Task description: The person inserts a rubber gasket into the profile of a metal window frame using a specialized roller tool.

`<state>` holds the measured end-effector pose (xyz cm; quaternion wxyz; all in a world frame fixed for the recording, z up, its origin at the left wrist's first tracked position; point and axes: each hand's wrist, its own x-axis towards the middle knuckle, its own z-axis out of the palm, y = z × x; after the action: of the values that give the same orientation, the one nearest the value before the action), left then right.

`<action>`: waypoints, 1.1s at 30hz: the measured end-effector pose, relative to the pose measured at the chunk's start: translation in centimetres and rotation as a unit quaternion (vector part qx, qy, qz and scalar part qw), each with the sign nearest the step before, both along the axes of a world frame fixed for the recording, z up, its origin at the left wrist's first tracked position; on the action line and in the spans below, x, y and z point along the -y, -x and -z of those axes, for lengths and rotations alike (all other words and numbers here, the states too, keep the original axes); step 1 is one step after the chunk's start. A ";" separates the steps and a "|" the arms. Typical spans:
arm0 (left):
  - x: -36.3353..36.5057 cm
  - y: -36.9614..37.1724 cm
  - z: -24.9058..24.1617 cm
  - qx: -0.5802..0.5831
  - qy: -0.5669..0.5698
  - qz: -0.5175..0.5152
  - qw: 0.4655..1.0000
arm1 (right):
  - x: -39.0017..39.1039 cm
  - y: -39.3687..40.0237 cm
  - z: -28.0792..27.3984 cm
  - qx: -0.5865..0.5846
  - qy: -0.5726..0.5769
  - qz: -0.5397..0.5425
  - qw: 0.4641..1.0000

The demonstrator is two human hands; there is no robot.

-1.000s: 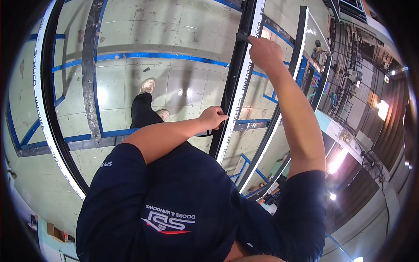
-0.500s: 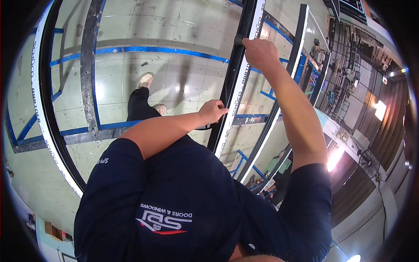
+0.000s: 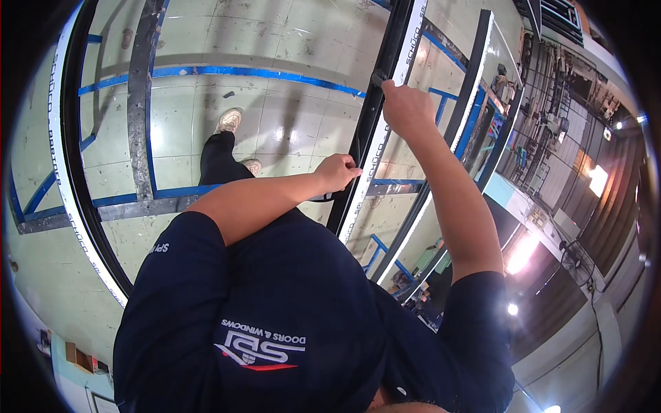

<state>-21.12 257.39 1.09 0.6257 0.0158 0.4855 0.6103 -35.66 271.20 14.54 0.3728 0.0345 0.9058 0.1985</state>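
Note:
A long black profile (image 3: 375, 103) with a white printed protective strip (image 3: 375, 148) runs lengthwise in front of me. At its upper part, my right hand (image 3: 410, 110) is closed on a small dark tool, whose rounded dark end (image 3: 377, 78) rests at the black face; its kind cannot be made out. Lower down, my left hand (image 3: 337, 172) has thumb and fingers pinched together at the profile's edge. What it pinches is hidden, though a thin dark strip appears along the profile just above. Part of a dark curved piece (image 3: 323, 198) shows under that hand.
Blue-edged support frames (image 3: 255, 71) stand below the profiles. Another white-taped profile (image 3: 58, 138) curves along the left, and more black profiles (image 3: 465, 103) lie to the right. My shoe (image 3: 229, 120) is on the tiled floor. A fan (image 3: 577, 255) stands far right.
My right hand has moved a short way down along the profile, with the dark tool end following. The left hand stays pinched at nearly the same place. The view has shifted slightly.

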 end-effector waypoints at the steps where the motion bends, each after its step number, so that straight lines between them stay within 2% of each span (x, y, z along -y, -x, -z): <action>1: 0.0 -0.1 0.0 0.005 0.001 0.009 1.000 | 0.0 -0.4 0.3 0.001 0.000 0.002 1.000; 3: -0.1 -0.3 -0.2 0.004 0.002 0.011 1.000 | 0.1 -1.5 0.7 -0.050 -0.007 0.000 0.999; 5: -0.4 -0.6 0.6 0.001 0.005 0.008 1.000 | 0.5 -2.8 0.7 -0.053 -0.008 0.003 0.999; 7: -0.5 -0.9 1.0 -0.069 0.006 0.011 0.998 | 0.8 -2.8 0.7 -0.055 -0.009 0.005 0.998; 10: -0.7 -1.2 0.9 -0.073 0.009 -0.001 0.997 | 0.7 -2.2 0.3 -0.019 -0.001 0.035 0.999; 14: -0.7 -1.1 0.7 -0.093 0.008 0.014 0.996 | 1.0 -4.9 0.5 -0.052 0.011 0.025 0.998; 18: -0.6 -0.8 0.1 -0.075 0.020 0.013 0.997 | 1.5 -4.3 0.2 -0.021 0.003 0.050 0.999; 22: -1.1 -1.8 0.7 -0.070 0.017 0.007 0.997 | 1.9 -5.7 0.1 -0.041 0.013 0.051 0.998; 24: -1.4 -2.2 1.6 -0.072 0.039 -0.011 0.997 | 2.7 -5.9 -0.1 0.006 -0.020 0.065 0.998; 25: -1.2 -2.2 1.5 -0.069 0.037 -0.013 0.997 | 2.6 -5.8 0.1 -0.046 0.002 0.056 0.997; 29: -0.9 -2.1 1.2 -0.073 0.043 -0.013 0.996 | 1.3 -3.7 0.7 -0.059 -0.001 0.045 0.997; 33: -0.6 -2.2 1.1 -0.046 0.061 -0.009 0.997 | 2.4 -5.8 1.1 -0.040 -0.016 0.061 0.997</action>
<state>-18.92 258.02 0.02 0.5973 0.0013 0.5498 0.5839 -29.87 268.78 13.48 0.3468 0.1035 0.9129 0.1886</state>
